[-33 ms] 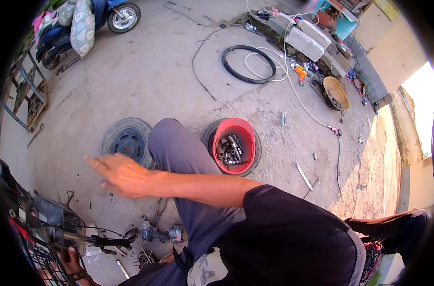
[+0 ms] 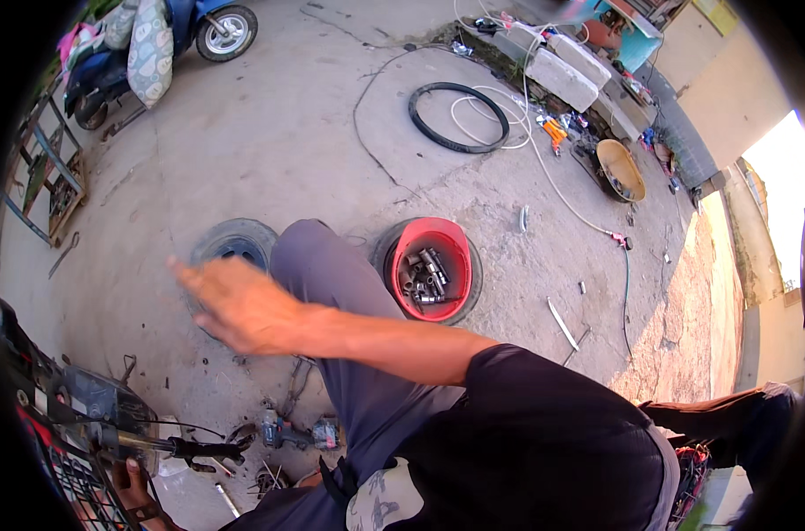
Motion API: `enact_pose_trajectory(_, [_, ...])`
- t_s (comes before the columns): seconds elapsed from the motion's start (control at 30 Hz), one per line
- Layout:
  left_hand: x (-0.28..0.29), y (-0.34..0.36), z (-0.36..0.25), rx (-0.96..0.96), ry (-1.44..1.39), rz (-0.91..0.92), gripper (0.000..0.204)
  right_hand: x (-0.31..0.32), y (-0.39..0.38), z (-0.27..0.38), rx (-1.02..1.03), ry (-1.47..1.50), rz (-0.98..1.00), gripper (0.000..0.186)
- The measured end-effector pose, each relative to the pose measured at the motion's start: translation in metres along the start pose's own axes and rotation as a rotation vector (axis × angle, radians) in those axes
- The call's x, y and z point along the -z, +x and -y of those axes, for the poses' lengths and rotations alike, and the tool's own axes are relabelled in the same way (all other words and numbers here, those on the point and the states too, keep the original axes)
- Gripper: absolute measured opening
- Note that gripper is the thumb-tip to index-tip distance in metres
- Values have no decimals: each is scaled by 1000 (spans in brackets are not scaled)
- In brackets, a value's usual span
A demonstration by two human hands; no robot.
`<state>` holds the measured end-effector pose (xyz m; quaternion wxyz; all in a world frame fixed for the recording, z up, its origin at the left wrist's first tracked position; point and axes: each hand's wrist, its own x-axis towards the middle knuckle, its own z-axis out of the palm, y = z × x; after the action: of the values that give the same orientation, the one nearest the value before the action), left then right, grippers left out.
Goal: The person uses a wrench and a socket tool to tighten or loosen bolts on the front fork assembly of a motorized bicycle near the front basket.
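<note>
My right arm reaches across to the left, over my bent knee (image 2: 318, 257). My right hand (image 2: 247, 305), smeared by motion, is in front of a tyre with a dark rim (image 2: 254, 232) on the ground. Its forefinger is stretched out, and I see nothing held in it. At the lower left, my left hand (image 2: 131, 487), with a dark band at the wrist, is beside a wire basket and below a black handlebar grip (image 2: 194, 449). Most of its fingers are hidden. A blue-grey power tool (image 2: 283, 434) lies between that handlebar and my leg.
Right of my knee, a red tub (image 2: 464, 257) of metal sockets (image 2: 427, 274) sits inside a tyre. Farther off are a black tyre ring (image 2: 417, 115), a pale hose (image 2: 557, 181), concrete blocks (image 2: 562, 80), a yellowish basin (image 2: 622, 168), a blue scooter (image 2: 177, 40) and a metal frame (image 2: 44, 168).
My right hand has shifted slightly away from me and to the right, covering more of the tyre's rim. My left hand looks unmoved.
</note>
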<state>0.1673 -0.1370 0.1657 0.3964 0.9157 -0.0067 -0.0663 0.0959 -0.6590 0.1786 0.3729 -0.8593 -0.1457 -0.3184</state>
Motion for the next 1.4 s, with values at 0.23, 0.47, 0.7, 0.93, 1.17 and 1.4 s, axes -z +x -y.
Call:
enact_pose_trajectory(0.23, [-3, 1, -8, 20, 131, -70, 55, 283, -235, -112, -989, -673, -684, 72])
enact_pose_trajectory(0.47, [-10, -21, -57, -67, 357, -162, 55, 486, -634, 48, -2389, -567, -1420, 42])
enact_pose_trajectory(0.7, [-47, -24, -103, 40, 197, -193, 50, 512, -704, 50, -2019, -535, -1303, 31])
enact_pose_trajectory(0.93, [-27, -48, -104, -9, 136, -178, 54, 601, -527, -150, -1740, -562, -932, 32])
enact_pose_trajectory(1.17, [-30, -42, -105, -21, 350, -197, 66, 425, -62, -191, -416, -743, -197, 47])
enact_pose_trajectory(1.4, [-35, -38, -85, -73, 291, -254, 57, 10, 45, -40, 465, -360, 801, 28])
